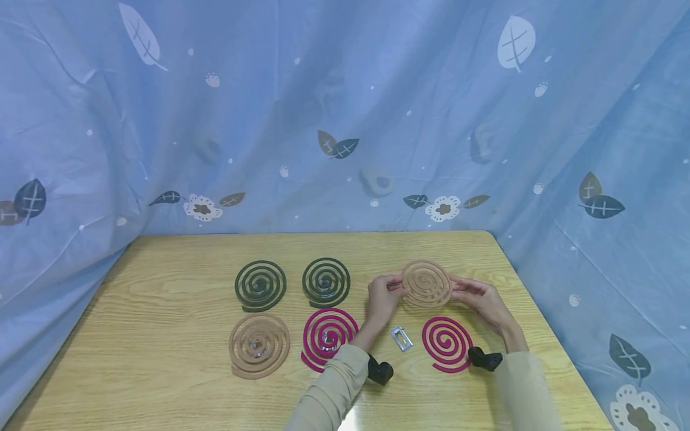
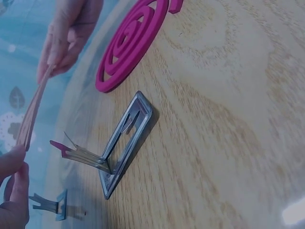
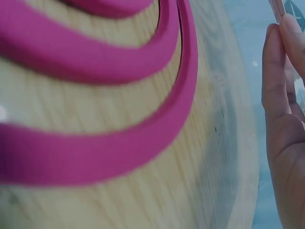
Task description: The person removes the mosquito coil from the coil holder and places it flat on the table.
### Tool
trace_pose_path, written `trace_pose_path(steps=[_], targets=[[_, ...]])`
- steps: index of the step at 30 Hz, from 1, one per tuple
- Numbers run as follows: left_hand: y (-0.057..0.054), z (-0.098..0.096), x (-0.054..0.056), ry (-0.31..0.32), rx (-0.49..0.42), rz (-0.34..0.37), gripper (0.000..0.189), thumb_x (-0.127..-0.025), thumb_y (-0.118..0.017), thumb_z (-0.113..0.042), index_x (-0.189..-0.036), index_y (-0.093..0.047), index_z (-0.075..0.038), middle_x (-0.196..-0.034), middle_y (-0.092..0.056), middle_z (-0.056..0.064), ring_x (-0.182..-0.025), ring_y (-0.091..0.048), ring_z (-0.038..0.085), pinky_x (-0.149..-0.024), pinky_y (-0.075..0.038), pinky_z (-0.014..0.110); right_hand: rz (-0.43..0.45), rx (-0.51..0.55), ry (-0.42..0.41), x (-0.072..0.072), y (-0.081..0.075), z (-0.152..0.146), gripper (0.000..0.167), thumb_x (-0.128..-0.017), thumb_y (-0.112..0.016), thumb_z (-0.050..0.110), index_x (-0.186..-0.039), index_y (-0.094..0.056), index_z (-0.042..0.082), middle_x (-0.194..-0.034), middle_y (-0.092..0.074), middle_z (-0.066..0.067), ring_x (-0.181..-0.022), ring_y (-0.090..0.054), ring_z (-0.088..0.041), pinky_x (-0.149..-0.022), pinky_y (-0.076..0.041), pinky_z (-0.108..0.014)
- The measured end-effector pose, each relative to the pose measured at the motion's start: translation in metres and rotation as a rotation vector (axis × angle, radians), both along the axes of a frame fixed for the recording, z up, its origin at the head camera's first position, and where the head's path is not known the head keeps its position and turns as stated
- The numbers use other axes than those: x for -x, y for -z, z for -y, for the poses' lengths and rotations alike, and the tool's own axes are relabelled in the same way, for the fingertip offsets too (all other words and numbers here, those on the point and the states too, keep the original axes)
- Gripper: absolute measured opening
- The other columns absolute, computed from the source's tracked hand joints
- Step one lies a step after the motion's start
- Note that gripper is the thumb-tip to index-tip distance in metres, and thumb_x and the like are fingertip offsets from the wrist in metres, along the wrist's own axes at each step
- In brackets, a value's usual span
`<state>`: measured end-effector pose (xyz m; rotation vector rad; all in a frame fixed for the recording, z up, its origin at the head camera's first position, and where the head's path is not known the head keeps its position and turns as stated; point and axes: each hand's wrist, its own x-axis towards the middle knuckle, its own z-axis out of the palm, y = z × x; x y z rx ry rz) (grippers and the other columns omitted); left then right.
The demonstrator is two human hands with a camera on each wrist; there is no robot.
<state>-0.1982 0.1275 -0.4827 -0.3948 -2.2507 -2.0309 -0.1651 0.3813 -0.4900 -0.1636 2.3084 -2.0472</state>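
A tan mosquito coil (image 1: 426, 280) is held up by both hands over the right part of the table. My left hand (image 1: 383, 299) pinches its left edge between thumb and fingers; my right hand (image 1: 485, 304) pinches the right edge. The left wrist view shows this coil (image 2: 33, 112) nearly edge-on. Below the hands lies a metal coil stand (image 1: 396, 330), whose upright prongs (image 2: 83, 156) show in the left wrist view. A second, smaller-looking stand (image 2: 61, 205) appears beyond it. Near my right wrist, a magenta coil (image 1: 445, 342) lies flat.
Two dark green coils (image 1: 261, 285) (image 1: 326, 281) are at the back left. A tan coil (image 1: 256, 345) and another magenta coil (image 1: 330, 335) sit in front of them, with metal bits at their centres. A blue patterned curtain (image 1: 345, 108) surrounds the wooden table (image 1: 162, 359).
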Motion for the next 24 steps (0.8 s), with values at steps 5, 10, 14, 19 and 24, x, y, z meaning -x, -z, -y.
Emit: trace_pose_path(steps=[5, 10, 14, 19, 24], targets=[[0.007, -0.002, 0.003, 0.022, -0.002, -0.069, 0.023, -0.076, -0.075, 0.007, -0.098, -0.07, 0.008, -0.089, -0.071, 0.015, -0.076, -0.069, 0.013, -0.067, -0.058, 0.016, 0.034, -0.032, -0.027, 0.003, 0.0, -0.005, 0.041, -0.092, -0.062, 0.0, -0.13, -0.052, -0.009, -0.109, -0.068, 0.009, -0.1, -0.063, -0.004, -0.089, -0.052, -0.019], [0.003, -0.007, 0.005, 0.016, 0.019, 0.02, 0.024, -0.075, -0.074, 0.01, -0.099, -0.069, 0.011, -0.091, -0.07, 0.02, -0.079, -0.07, 0.021, -0.068, -0.058, 0.017, 0.055, 0.013, -0.042, 0.005, 0.001, -0.008, 0.038, -0.093, -0.059, -0.001, -0.128, -0.051, -0.013, -0.118, -0.065, 0.014, -0.105, -0.062, -0.004, -0.091, -0.052, -0.021], [0.002, -0.01, 0.008, 0.003, 0.039, 0.054, 0.023, -0.075, -0.074, 0.009, -0.098, -0.069, 0.01, -0.092, -0.07, 0.02, -0.08, -0.07, 0.023, -0.067, -0.057, 0.016, 0.06, 0.002, -0.028, 0.006, 0.004, -0.008, 0.036, -0.092, -0.06, -0.001, -0.126, -0.052, -0.013, -0.114, -0.067, 0.011, -0.103, -0.063, -0.004, -0.088, -0.054, -0.021], [0.002, -0.01, 0.008, 0.016, 0.037, 0.085, 0.022, -0.077, -0.072, 0.01, -0.099, -0.068, 0.011, -0.095, -0.07, 0.023, -0.083, -0.07, 0.027, -0.069, -0.057, 0.016, 0.076, -0.046, -0.01, 0.009, 0.005, -0.006, 0.04, -0.091, -0.064, 0.001, -0.125, -0.052, -0.016, -0.112, -0.068, 0.008, -0.101, -0.064, -0.004, -0.086, -0.054, -0.02], [0.005, -0.01, 0.007, 0.01, 0.045, 0.092, 0.02, -0.078, -0.069, 0.013, -0.097, -0.068, 0.013, -0.095, -0.069, 0.024, -0.082, -0.07, 0.027, -0.069, -0.057, 0.015, 0.082, -0.058, -0.012, 0.01, 0.003, -0.006, 0.04, -0.089, -0.064, -0.002, -0.122, -0.05, -0.02, -0.114, -0.068, 0.005, -0.098, -0.065, -0.005, -0.085, -0.055, -0.02]])
